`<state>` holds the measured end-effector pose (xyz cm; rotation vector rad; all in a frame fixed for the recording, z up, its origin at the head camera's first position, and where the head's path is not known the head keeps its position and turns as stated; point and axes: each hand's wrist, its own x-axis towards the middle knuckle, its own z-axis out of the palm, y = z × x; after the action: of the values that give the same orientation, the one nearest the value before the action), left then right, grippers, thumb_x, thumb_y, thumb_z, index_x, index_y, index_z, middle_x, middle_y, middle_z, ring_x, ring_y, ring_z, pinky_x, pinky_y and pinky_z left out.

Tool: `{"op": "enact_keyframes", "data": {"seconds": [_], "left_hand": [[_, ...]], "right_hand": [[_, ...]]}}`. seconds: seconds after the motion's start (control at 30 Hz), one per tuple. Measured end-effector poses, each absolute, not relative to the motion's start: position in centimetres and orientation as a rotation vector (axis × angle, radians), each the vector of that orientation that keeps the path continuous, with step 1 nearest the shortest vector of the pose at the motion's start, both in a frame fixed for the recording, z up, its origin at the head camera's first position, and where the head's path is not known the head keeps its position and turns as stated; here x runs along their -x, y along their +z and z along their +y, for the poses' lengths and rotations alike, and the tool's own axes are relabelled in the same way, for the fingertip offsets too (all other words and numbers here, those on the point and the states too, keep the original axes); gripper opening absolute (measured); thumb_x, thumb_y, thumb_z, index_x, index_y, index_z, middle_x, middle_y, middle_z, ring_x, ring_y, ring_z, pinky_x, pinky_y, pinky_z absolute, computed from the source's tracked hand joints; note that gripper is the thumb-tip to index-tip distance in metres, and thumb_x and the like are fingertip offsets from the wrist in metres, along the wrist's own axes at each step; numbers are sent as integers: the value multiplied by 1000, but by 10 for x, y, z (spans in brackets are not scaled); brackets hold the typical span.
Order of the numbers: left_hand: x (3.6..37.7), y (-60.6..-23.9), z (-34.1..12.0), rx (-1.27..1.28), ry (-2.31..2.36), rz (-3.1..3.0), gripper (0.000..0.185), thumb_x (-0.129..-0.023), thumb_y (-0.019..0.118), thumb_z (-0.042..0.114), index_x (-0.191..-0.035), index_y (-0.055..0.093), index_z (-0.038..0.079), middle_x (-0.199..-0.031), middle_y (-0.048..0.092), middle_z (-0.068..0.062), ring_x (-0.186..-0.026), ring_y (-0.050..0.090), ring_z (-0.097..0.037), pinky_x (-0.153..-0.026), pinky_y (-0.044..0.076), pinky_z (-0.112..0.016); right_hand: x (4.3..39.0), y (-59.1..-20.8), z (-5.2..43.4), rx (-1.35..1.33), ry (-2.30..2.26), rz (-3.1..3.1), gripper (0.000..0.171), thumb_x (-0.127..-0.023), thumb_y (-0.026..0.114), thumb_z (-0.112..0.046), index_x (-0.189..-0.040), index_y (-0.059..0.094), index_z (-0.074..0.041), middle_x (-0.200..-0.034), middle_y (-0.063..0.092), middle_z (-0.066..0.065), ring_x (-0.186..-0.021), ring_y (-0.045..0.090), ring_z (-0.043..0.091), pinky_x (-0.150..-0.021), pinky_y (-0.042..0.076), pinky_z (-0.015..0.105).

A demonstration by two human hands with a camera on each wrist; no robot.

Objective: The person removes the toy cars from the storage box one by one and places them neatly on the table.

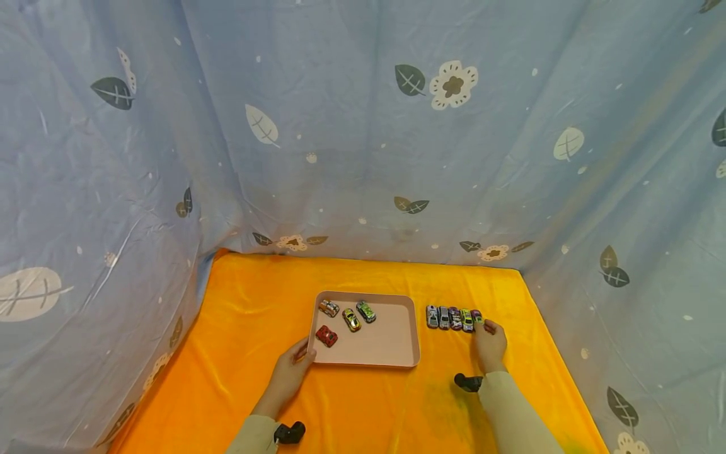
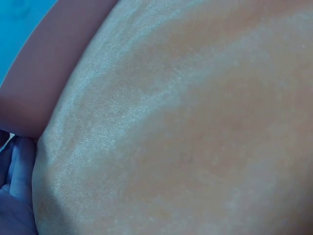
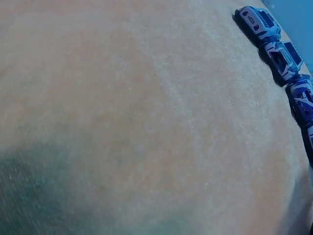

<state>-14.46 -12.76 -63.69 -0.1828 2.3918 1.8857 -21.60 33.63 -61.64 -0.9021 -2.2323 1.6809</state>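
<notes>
Head view: your left hand [image 1: 292,366] grips the near left corner of the tray [image 1: 397,353], thumb on the rim, just beside the red car [image 1: 326,335]. Your right hand [image 1: 489,343] pinches the end car [image 1: 477,316] of the row [image 1: 448,317] just ahead of its fingers.

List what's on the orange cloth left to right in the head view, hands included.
Left hand at the tray's corner → red car → silver-orange car → yellow car → green car → tray → row of five cars → right hand at the row's right end.
</notes>
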Motion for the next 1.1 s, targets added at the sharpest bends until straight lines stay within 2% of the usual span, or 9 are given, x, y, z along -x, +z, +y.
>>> {"op": "enact_keyframes", "data": {"seconds": [0.3,0.43,0.53,0.73,0.83,1.1], "left_hand": [[145,-643,-130,231,1856,2399,53,-95,62,34,-143,50,16,-137,55,-10,-127,49,-31,-100,44,-48],[145,-642,-131,224,1844,2414,53,-96,61,35,-144,49,15,-137,54,-11,-127,48,-32,-100,44,-48],[146,-641,-132,215,1843,2422,52,-97,60,34,-144,49,13,-138,54,-12,-128,47,-32,-101,43,-48],[146,-642,-132,218,1853,2413,52,-97,60,34,-143,50,14,-138,54,-10,-129,47,-31,-101,43,-48],[147,-642,-131,214,1858,2407,52,-97,60,34,-143,50,14,-138,54,-10,-128,48,-31,-101,44,-47],[147,-644,-129,217,1852,2401,53,-96,61,34,-143,50,15,-138,54,-10,-129,47,-32,-100,44,-47]], "right_hand": [[210,-610,343,934,1728,-2206,56,-100,51,-30,-143,38,3,-136,39,25,-121,40,37,-105,36,47],[206,-604,342,828,1706,-2253,58,-100,52,-31,-142,37,5,-139,36,28,-124,38,41,-104,38,50],[206,-599,338,719,1678,-2319,60,-99,54,-35,-142,37,4,-140,36,27,-122,40,41,-99,42,49],[210,-588,319,551,1587,-2464,57,-98,57,-36,-140,43,0,-136,43,20,-108,46,32,-77,48,30],[212,-581,307,460,1538,-2513,54,-97,59,-33,-138,45,-1,-135,44,20,-103,45,29,-71,48,27],[211,-565,272,264,1508,-2561,54,-95,64,-33,-137,46,-6,-133,47,19,-107,47,30,-80,50,35]]}}
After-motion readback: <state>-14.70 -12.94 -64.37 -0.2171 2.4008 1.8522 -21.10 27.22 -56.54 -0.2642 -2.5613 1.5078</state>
